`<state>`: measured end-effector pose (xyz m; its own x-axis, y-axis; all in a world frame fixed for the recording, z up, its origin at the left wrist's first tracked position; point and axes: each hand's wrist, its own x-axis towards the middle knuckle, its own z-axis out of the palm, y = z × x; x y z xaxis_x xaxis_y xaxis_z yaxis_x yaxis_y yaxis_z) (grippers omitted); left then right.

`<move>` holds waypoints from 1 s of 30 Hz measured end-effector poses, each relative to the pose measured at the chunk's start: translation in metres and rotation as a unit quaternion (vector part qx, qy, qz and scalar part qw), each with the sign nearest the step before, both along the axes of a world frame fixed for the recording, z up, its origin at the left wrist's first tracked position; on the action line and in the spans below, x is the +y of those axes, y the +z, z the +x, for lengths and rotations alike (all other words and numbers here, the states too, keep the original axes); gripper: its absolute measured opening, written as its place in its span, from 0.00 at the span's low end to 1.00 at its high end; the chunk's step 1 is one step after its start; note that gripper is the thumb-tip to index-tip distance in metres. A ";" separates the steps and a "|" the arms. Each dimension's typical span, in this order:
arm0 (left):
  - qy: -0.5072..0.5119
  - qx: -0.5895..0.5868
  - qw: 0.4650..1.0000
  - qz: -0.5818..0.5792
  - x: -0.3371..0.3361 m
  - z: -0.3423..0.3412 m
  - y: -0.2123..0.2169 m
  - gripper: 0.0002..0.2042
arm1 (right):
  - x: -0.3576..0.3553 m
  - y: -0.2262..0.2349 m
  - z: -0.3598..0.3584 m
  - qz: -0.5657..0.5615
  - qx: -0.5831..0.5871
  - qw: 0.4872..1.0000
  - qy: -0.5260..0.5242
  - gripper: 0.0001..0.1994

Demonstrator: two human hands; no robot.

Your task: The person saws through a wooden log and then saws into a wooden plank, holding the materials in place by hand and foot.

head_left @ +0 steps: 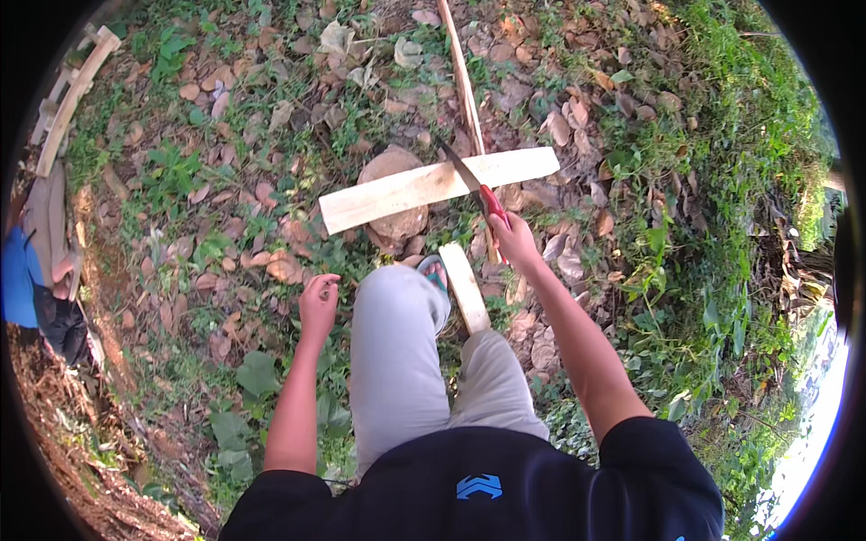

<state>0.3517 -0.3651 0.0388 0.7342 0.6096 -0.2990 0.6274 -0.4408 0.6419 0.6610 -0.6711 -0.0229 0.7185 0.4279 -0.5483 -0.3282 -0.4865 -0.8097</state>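
My right hand (514, 236) grips the red handle of a long dark-bladed knife (462, 171). Its blade lies across a pale wooden plank (424, 187) that rests on a round stone (394, 221). My left hand (318, 300) hangs free to the left of my raised knee, fingers curled, holding nothing. A shorter pale piece of wood (465, 288) leans by my foot in a blue sandal (435, 268). A thin long stick (462, 77) runs away from the plank toward the top.
The ground is grass, weeds and dry brown leaves. A wooden frame (72, 95) lies at the upper left. Someone in a blue top (20, 278) is at the left edge. Bare reddish soil lies at the lower left.
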 end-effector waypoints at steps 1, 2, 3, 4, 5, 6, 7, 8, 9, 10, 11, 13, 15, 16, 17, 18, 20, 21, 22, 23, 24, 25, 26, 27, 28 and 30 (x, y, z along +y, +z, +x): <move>-0.040 0.015 0.999 0.011 -0.011 0.035 -0.006 0.13 | -0.020 -0.008 0.008 0.019 0.012 1.000 -0.019 0.17; -0.034 0.017 0.999 -0.036 -0.016 0.045 -0.007 0.13 | -0.021 -0.006 0.007 -0.016 0.020 0.998 -0.062 0.16; -0.027 0.019 0.996 -0.080 -0.019 0.055 -0.005 0.14 | -0.019 -0.003 0.013 -0.025 0.032 0.997 -0.059 0.15; -0.017 0.021 0.992 -0.123 -0.018 0.062 0.000 0.14 | -0.011 -0.001 0.023 -0.033 0.044 0.997 -0.054 0.15; -0.019 0.041 0.989 -0.143 -0.017 0.053 0.006 0.15 | -0.004 0.005 0.027 -0.042 0.067 0.996 -0.047 0.15; -0.021 0.064 0.985 -0.157 -0.010 0.036 0.015 0.15 | 0.014 0.014 0.029 -0.074 0.035 0.996 -0.029 0.15; -0.024 0.074 0.980 -0.184 -0.016 0.028 0.020 0.15 | 0.019 0.016 0.049 -0.126 -0.027 0.992 -0.013 0.15; 0.004 0.062 0.977 -0.203 -0.002 0.002 0.028 0.17 | 0.052 0.028 0.065 -0.097 -0.022 0.994 -0.048 0.16; 0.000 0.112 0.981 -0.160 0.015 -0.033 0.044 0.18 | 0.085 0.044 0.078 -0.068 -0.015 0.994 -0.083 0.16; -0.008 0.197 0.974 -0.115 0.026 -0.076 0.071 0.20 | 0.112 0.063 0.080 -0.024 0.044 0.982 -0.180 0.16; 0.003 0.261 0.953 -0.157 0.009 -0.110 0.101 0.21 | 0.113 0.076 0.074 -0.007 0.100 0.958 -0.269 0.16; 0.015 0.316 0.919 -0.234 -0.030 -0.137 0.151 0.22 | 0.072 0.087 0.074 -0.138 -0.205 0.967 -0.058 0.18; 0.028 0.326 0.911 -0.251 -0.022 -0.160 0.211 0.23 | 0.064 0.121 0.056 -0.204 -0.259 0.930 0.160 0.19; 0.029 0.317 0.910 -0.265 -0.034 -0.162 0.241 0.23 | 0.053 0.139 0.069 -0.171 -0.232 0.949 0.128 0.18; 0.033 0.312 0.909 -0.275 -0.042 -0.166 0.273 0.23 | 0.049 0.162 0.076 -0.132 -0.199 0.966 0.095 0.17; 0.069 0.296 0.906 -0.293 -0.027 -0.175 0.302 0.22 | 0.076 0.196 0.079 -0.146 -0.137 0.978 0.055 0.15; 0.077 0.291 0.915 -0.269 -0.026 -0.176 0.351 0.21 | 0.086 0.258 0.080 -0.125 -0.210 0.969 0.047 0.15; 0.074 0.270 0.925 -0.258 -0.024 -0.156 0.355 0.21 | 0.079 0.275 0.091 -0.138 -0.293 0.945 0.046 0.14; 0.044 0.286 0.931 -0.223 -0.022 -0.147 0.366 0.21 | 0.083 0.301 0.091 -0.119 -0.293 0.949 0.007 0.14; 0.062 0.286 0.931 -0.219 -0.024 -0.140 0.381 0.21 | 0.085 0.329 0.085 -0.099 -0.284 0.953 -0.029 0.13; 0.073 0.280 0.932 -0.217 -0.022 -0.123 0.386 0.21 | 0.081 0.351 0.089 -0.111 -0.284 0.952 -0.032 0.13; 0.083 0.277 0.933 -0.216 -0.021 -0.113 0.392 0.21 | 0.074 0.369 0.097 -0.125 -0.282 0.951 -0.036 0.13; 0.071 0.206 0.960 -0.176 -0.007 -0.124 0.398 0.17 | 0.086 0.390 0.100 -0.101 -0.273 0.956 -0.021 0.13; 0.064 0.193 0.965 -0.167 -0.014 -0.107 0.406 0.15 | 0.068 0.400 0.110 -0.105 -0.272 0.957 -0.001 0.13; 0.058 0.182 0.969 -0.157 -0.016 -0.082 0.409 0.14 | 0.053 0.407 0.120 -0.125 -0.279 0.952 0.021 0.12; 0.056 0.150 0.971 -0.176 -0.034 -0.036 0.418 0.13 | -0.010 0.397 0.153 -0.136 -0.296 0.943 0.071 0.13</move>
